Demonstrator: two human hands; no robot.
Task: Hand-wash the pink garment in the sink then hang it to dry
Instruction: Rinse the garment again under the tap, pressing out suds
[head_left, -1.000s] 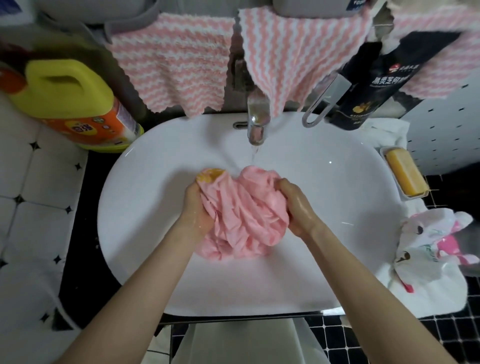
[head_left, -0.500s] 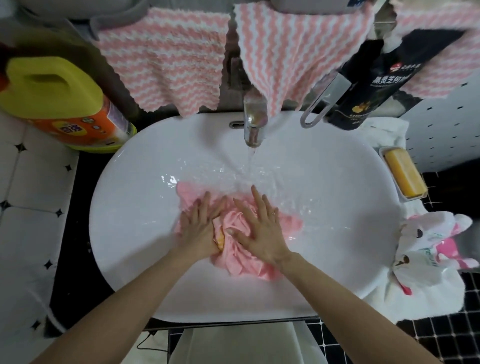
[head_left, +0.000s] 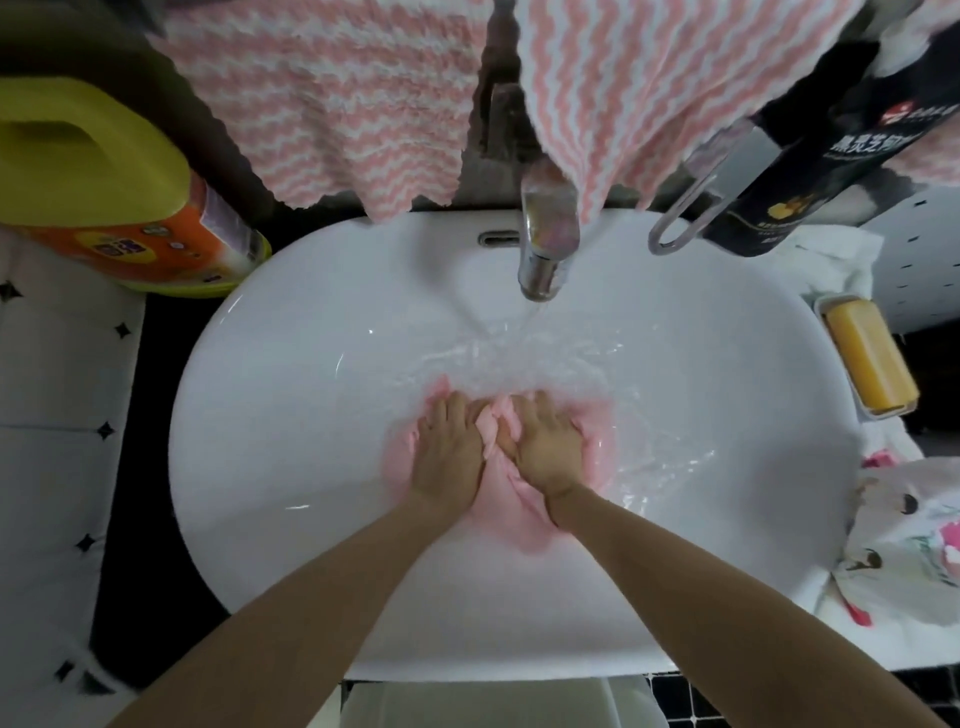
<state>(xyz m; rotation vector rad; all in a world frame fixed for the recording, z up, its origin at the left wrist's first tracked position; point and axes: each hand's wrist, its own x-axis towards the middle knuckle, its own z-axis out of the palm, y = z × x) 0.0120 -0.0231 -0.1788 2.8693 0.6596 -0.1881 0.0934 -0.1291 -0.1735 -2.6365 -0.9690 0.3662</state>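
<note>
In the middle of the white sink, the left hand and right hand lay flat side by side. Their straight, spread fingers pressed on the pink garment, which was bunched under them in shallow water. At twelve o'clock the tap ran water toward it. A soap bar sat at three o'clock and a yellow jug at ten. Striped cloths hung beyond.

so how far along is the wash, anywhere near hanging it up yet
Done: the pink garment is wet and lies in the sink, with the tap running. In hand: the left hand and right hand press it down into the water, fingers straight. Left: wringing it out and hanging it, neither begun. Probably midway at best.
</note>
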